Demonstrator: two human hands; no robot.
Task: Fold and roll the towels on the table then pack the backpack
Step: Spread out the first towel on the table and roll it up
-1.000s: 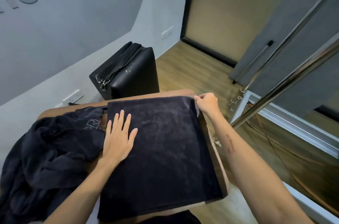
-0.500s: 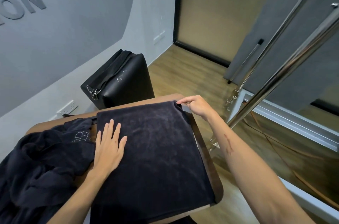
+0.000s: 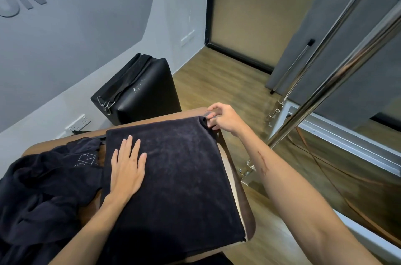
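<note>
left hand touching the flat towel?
Touching. The head view shows the left hand lying palm-down with straight fingers flat on the flat towel, no gap visible.

Plain dark navy towel [image 3: 173,178], brown table [image 3: 243,206], black bag [image 3: 147,95].

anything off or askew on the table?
Mostly tidy. The folded towel lies flat, but its far right corner bunches at the right hand. A second dark towel sits crumpled at left, unfolded.
</note>
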